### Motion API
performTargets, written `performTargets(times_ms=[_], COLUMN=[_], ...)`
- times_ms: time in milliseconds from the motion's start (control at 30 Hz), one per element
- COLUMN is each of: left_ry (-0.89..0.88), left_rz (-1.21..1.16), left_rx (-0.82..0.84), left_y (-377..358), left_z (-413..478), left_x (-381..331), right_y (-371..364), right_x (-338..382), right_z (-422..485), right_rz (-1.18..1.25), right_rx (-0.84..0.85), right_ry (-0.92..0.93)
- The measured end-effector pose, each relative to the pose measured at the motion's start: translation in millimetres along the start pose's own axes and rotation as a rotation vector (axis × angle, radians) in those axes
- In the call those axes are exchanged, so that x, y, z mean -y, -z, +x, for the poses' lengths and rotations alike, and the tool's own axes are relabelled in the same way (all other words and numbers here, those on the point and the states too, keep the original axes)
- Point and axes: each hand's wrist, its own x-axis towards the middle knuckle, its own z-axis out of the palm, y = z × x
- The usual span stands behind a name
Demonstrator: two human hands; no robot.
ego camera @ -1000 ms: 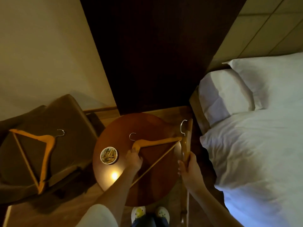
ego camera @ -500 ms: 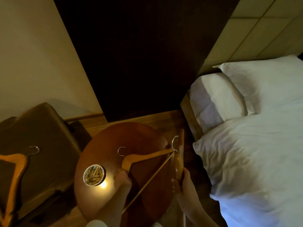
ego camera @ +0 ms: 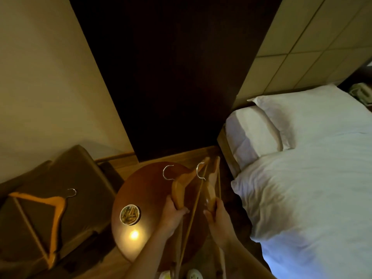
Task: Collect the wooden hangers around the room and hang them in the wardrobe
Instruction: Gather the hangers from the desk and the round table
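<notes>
Head view, dim warm light. The left hand point(ego camera: 172, 213) is clamped around the shoulder of a wooden hanger point(ego camera: 181, 188), held above the round wooden table point(ego camera: 145, 190); its metal hook point(ego camera: 167, 172) points up and away from the person, toward the dark wall panel point(ego camera: 171, 77). This hanger's long axis runs from the person's body out toward the far right, its thin crossbar point(ego camera: 194, 208) slanting the same way. The right hand point(ego camera: 218, 220) is closed on a second wooden hanger point(ego camera: 211, 190), seen nearly edge-on, long axis running straight away from the person, hook point(ego camera: 200, 171) at the far end curling left. The two held hangers sit just beside each other, their far ends close together by the corner of the bed point(ego camera: 302, 188); contact between them cannot be told. A third wooden hanger point(ego camera: 54, 210) lies flat on the brown armchair point(ego camera: 76, 170), left of the table, well apart from both hands; hook point(ego camera: 72, 192) pointing toward the upper right, crossbar toward the lower left. A small round bowl point(ego camera: 129, 214) stands on the table beside a bright lamp reflection point(ego camera: 134, 234). White pillows point(ego camera: 253, 133) lie at the head of the bed.
</notes>
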Motion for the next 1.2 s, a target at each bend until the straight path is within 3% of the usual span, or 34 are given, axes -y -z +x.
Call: performTargets(times_ms=[233, 600, 833, 1200], left_ry=[-0.066, -0.058, -0.117, -0.142], left_rz=[-0.169, -0.467, -0.42, -0.262], left_rx=[0.131, 0.233, 0.225, 0.145], left_y=[-30, -48, -49, -52], left_z=[-94, -120, -134, -138], left_x=[-51, -60, -67, -72], right_y=[12, 46, 50, 57], right_x=[42, 60, 66, 72], right_z=[-32, -54, -63, -69], right_rz=[0.109, 0.194, 0.196, 0.123], right_rx=[-0.022, 0.161, 0.254, 0.236], right_ry=[0.049, 0.15, 0.14, 0.222])
